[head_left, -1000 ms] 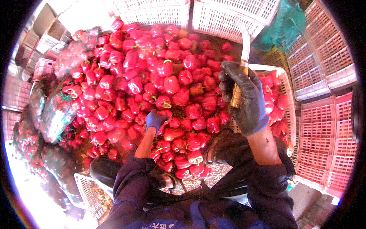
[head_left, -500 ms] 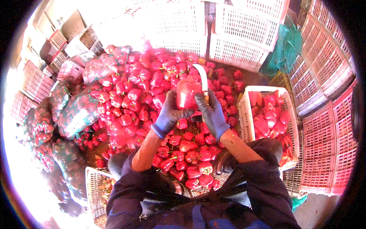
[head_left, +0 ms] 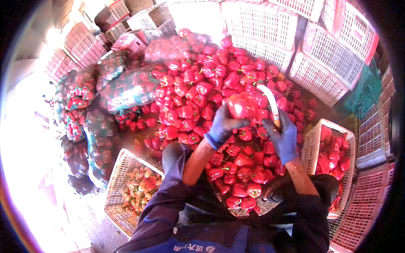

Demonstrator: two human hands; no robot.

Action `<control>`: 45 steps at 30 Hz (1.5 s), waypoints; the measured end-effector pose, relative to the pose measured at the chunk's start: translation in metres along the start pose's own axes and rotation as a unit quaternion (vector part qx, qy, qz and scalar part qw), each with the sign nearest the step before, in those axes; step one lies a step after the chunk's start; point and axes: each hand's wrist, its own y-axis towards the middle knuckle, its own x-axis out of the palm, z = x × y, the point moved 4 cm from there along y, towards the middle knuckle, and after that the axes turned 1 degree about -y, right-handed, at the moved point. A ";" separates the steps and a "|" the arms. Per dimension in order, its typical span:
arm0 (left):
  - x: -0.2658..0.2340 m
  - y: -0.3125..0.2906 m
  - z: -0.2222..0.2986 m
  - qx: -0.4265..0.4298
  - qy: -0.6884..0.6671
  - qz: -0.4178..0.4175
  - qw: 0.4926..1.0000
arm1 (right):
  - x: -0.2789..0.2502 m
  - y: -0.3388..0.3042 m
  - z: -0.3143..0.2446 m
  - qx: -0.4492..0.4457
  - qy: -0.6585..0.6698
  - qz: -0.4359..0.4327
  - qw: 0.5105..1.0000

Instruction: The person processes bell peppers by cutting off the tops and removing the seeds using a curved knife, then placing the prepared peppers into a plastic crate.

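Note:
A large red bell pepper (head_left: 239, 106) is gripped in my gloved left hand (head_left: 222, 127), whose fingers wrap its left side. My gloved right hand (head_left: 282, 137) is closed on the handle of a curved knife (head_left: 270, 99), the pale blade pointing up and bending left at its tip. A gap separates that hand from the held pepper. Both hands hover over a big heap of red bell peppers (head_left: 185, 111) that spreads from between my legs to the far crates.
At my lower left stands a crate (head_left: 110, 192) of green and orange pepper scraps. Another crate (head_left: 313, 145) on the right holds red peppers. Full mesh sacks (head_left: 128, 90) lie left. Stacked plastic crates (head_left: 259, 25) line the back, beside green netting (head_left: 363, 90).
The view has swung left, so the scene sits further right. My right hand with the knife has come away from the pepper, which stays in my left hand.

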 end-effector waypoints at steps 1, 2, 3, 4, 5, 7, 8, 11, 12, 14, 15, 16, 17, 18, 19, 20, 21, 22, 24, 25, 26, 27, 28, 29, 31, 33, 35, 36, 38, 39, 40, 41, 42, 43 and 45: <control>0.000 -0.002 0.002 0.017 -0.003 0.010 1.000 | 0.004 -0.001 0.011 -0.090 -0.025 0.048 0.994; 0.000 -0.004 0.009 0.037 0.001 0.022 0.999 | 0.005 -0.001 0.007 -0.099 -0.042 0.048 0.993; 0.000 -0.003 0.009 0.061 -0.017 0.036 0.997 | 0.005 -0.003 -0.001 -0.108 -0.059 0.048 0.991; -0.003 -0.002 0.012 0.059 -0.001 0.034 0.998 | 0.007 -0.005 -0.007 -0.117 -0.076 0.048 0.989; -0.006 -0.003 0.015 0.056 0.009 0.033 0.998 | 0.009 -0.005 -0.012 -0.117 -0.054 0.040 0.991; -0.006 -0.005 0.017 0.044 0.025 0.030 0.998 | 0.012 -0.007 -0.014 -0.127 -0.069 0.021 0.989; -0.004 -0.004 0.018 0.057 0.034 0.036 0.997 | 0.014 -0.007 -0.015 -0.129 -0.078 0.006 0.989; -0.005 -0.007 0.023 0.065 0.122 0.054 0.989 | 0.021 -0.011 -0.017 -0.139 -0.104 -0.024 0.985; -0.004 -0.007 0.023 0.069 0.145 0.063 0.985 | 0.023 -0.011 -0.016 -0.140 -0.110 -0.039 0.983; -0.011 -0.005 0.020 0.098 0.238 0.097 0.962 | 0.026 -0.012 -0.014 -0.129 -0.112 -0.053 0.984; -0.005 -0.010 0.019 0.098 0.159 0.101 0.977 | 0.029 -0.015 -0.011 -0.117 -0.114 -0.049 0.985; -0.006 -0.009 0.014 0.087 0.082 0.120 0.986 | 0.031 -0.019 -0.006 -0.106 -0.116 -0.045 0.987; -0.008 -0.009 0.015 0.079 0.010 0.138 0.987 | 0.037 -0.023 -0.002 -0.126 -0.104 -0.037 0.986; -0.013 -0.008 0.016 0.069 -0.059 0.154 0.984 | 0.044 -0.029 0.007 -0.126 -0.125 -0.045 0.983; -0.024 -0.005 0.017 0.089 -0.112 0.174 0.974 | 0.048 -0.035 0.018 -0.125 -0.146 -0.053 0.980; -0.033 -0.002 0.022 0.094 -0.130 0.167 0.973 | 0.050 -0.040 0.026 -0.121 -0.170 -0.064 0.976; -0.040 -0.001 0.025 0.079 -0.176 0.148 0.970 | 0.049 -0.042 0.033 -0.112 -0.191 -0.074 0.972; -0.046 0.000 0.027 0.063 -0.221 0.129 0.965 | 0.046 -0.040 0.040 -0.095 -0.145 -0.057 0.983; -0.051 -0.002 0.021 0.051 -0.177 0.124 0.975 | 0.033 -0.030 0.040 -0.056 -0.068 -0.028 0.996; -0.050 -0.008 0.015 0.035 -0.174 0.116 0.977 | 0.028 -0.025 0.044 -0.021 -0.022 -0.024 0.999; -0.046 -0.012 0.009 0.016 -0.169 0.103 0.980 | 0.027 -0.019 0.046 -0.013 0.045 -0.017 0.999; -0.030 -0.014 0.006 -0.005 -0.178 0.087 0.980 | 0.027 -0.014 0.049 -0.002 0.109 -0.006 0.994; -0.020 -0.016 0.001 -0.028 -0.141 0.057 0.988 | 0.026 -0.008 0.051 0.008 0.172 0.007 0.985; -0.015 -0.020 -0.002 -0.041 -0.148 0.028 0.988 | 0.026 -0.002 0.035 0.002 0.140 0.002 0.990; 0.008 -0.025 -0.010 -0.070 -0.178 -0.026 0.981 | 0.024 0.003 0.029 -0.004 0.149 -0.027 0.988; 0.025 -0.028 -0.011 -0.071 -0.185 -0.040 0.979 | 0.026 0.005 0.024 -0.003 0.183 -0.074 0.980; 0.031 -0.031 -0.020 -0.097 -0.154 -0.009 0.983 | 0.028 0.001 0.016 0.002 0.259 -0.119 0.958; 0.033 -0.032 -0.021 -0.103 -0.132 -0.012 0.986 | 0.027 0.001 0.019 -0.006 0.229 -0.128 0.965; 0.038 -0.034 -0.019 -0.114 -0.091 -0.018 0.989 | 0.026 -0.001 0.027 -0.022 0.167 -0.148 0.975; 0.038 -0.035 -0.020 -0.102 -0.095 -0.008 0.990 | 0.026 -0.003 0.023 -0.023 0.190 -0.134 0.972; 0.036 -0.035 -0.024 -0.105 -0.068 -0.010 0.992 | 0.027 -0.004 0.030 -0.020 0.181 -0.137 0.974; 0.031 -0.034 -0.027 -0.108 -0.039 -0.013 0.993 | 0.031 -0.005 0.036 -0.017 0.175 -0.138 0.975; 0.028 -0.035 -0.030 -0.111 -0.009 -0.015 0.994 | 0.034 -0.006 0.041 -0.013 0.169 -0.140 0.976; 0.027 -0.037 -0.034 -0.111 -0.008 -0.003 0.994 | 0.035 -0.013 0.047 0.029 0.215 -0.136 0.967; 0.028 -0.038 -0.032 -0.117 0.001 -0.002 0.993 | 0.035 -0.014 0.050 0.076 0.247 -0.145 0.955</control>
